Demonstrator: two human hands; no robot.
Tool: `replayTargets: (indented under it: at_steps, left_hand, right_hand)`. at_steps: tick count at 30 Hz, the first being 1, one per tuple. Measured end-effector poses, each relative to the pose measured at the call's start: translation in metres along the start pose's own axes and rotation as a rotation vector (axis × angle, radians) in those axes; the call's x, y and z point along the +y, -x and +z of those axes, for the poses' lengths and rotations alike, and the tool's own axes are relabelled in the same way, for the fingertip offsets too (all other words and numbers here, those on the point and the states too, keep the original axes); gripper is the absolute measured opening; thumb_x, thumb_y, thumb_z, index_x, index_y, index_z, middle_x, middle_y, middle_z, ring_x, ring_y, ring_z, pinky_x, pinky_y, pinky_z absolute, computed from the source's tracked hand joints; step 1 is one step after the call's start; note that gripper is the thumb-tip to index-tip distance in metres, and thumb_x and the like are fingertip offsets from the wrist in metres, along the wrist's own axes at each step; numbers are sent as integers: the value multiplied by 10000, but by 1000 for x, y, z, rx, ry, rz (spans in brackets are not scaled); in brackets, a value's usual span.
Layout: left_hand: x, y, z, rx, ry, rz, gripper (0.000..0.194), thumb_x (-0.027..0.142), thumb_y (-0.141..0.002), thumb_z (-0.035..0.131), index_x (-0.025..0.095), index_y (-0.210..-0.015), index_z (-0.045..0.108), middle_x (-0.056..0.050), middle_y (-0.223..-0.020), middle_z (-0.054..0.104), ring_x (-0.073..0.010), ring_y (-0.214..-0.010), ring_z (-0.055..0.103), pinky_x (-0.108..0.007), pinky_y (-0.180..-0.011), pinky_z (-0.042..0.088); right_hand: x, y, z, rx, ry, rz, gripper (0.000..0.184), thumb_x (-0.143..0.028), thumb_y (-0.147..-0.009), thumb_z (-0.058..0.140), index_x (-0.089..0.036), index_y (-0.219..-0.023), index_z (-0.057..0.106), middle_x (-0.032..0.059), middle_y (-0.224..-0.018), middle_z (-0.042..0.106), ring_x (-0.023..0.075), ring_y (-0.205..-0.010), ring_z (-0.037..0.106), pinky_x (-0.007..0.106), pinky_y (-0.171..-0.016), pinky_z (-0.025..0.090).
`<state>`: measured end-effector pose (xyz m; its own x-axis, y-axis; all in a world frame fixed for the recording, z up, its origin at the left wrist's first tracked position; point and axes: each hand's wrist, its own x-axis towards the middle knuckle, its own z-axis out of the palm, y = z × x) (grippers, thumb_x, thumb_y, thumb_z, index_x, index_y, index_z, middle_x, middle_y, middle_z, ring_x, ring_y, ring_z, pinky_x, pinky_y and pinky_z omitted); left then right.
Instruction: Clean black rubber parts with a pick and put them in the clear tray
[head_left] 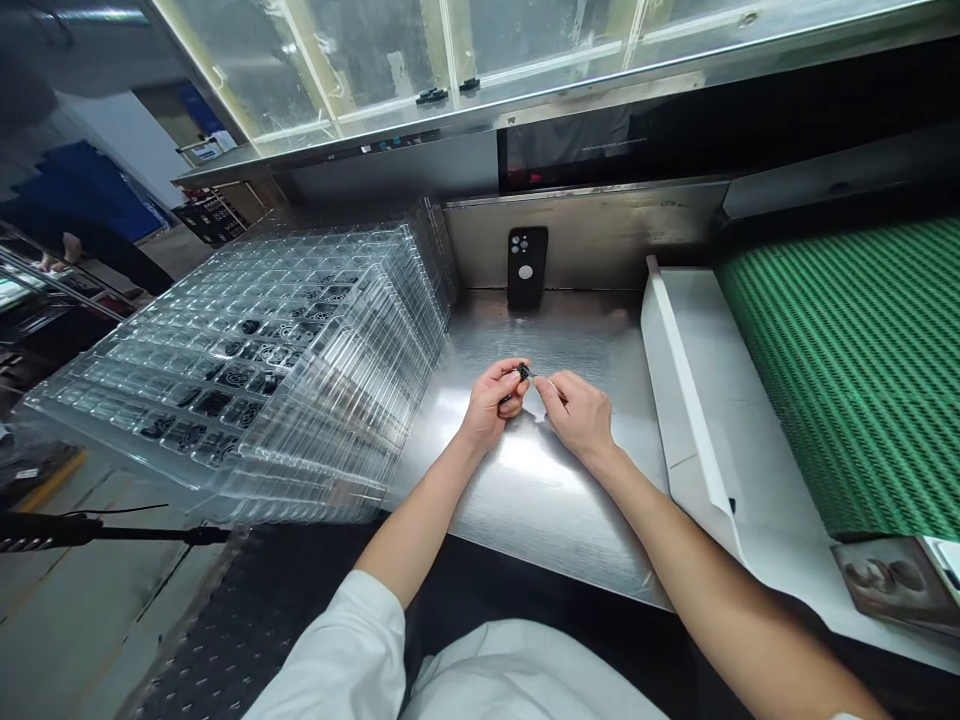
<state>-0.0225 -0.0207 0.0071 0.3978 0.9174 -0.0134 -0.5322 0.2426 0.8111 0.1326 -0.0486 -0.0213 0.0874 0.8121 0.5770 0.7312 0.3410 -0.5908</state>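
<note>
Bench: I see a stainless steel workbench (529, 530) under a glass-fronted shelf (420, 70).
Far left: a stack of clear plastic trays (247, 370) holds small black parts.
Left hand (493, 403): fingers (506, 372) curled, pinching the part against the thumb.
Part: a small black part (523, 372), held above the bench between both hands.
Right hand (576, 415): thumb and forefinger pressed together just beside the part; I cannot tell whether they touch it.
Back: a black smartphone (526, 266) stands against the steel backsplash (592, 240).
Far right: a white cardboard panel (712, 420) lies beside a green mesh conveyor belt (855, 370).

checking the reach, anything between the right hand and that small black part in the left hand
Nothing visible stands in the way. The right hand is close beside the small black part, which the left hand pinches above the steel counter. A thin item may sit in the right fingers, but it is too small to tell.
</note>
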Motion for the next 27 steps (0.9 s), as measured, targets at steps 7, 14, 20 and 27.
replayTargets:
  at_steps: [7,14,20,27]
  left_hand:
    - [0,0,0,8,-7,-4,488,375,-728,866,142,-1114,678,31,-701,554,3,-457,243,-181,-456,130]
    - [0,0,1,3,1,-8,506,375,-720,874,134,-1118,675,34,-701,550,7,-450,239,-180,-451,123]
    - [0,0,2,-10,28,-18,488,363,-731,871,131,-1113,674,31,-718,555,10,-443,259,-179,-445,115]
    - [-5,-1,1,-14,-42,-35,491,383,-728,857,128,-1111,687,35,-679,551,0,-437,259,-190,-443,119]
  right_hand:
    - [0,1,0,-21,-10,-10,550,-587,-1086,388,-226,-685,496,14,-679,524,160,-601,451,324,-591,272]
    - [2,0,1,-27,-36,13,549,-586,-1085,393,-228,-682,498,9,-671,517,162,-605,454,326,-601,284]
    - [-1,-4,-5,1,-145,23,477,-541,-1082,445,-227,-749,581,11,-710,546,169,-643,486,324,-643,338]
    - [-10,-5,-5,4,-344,26,353,-494,-1026,578,-226,-809,652,13,-773,602,181,-712,533,311,-670,383]
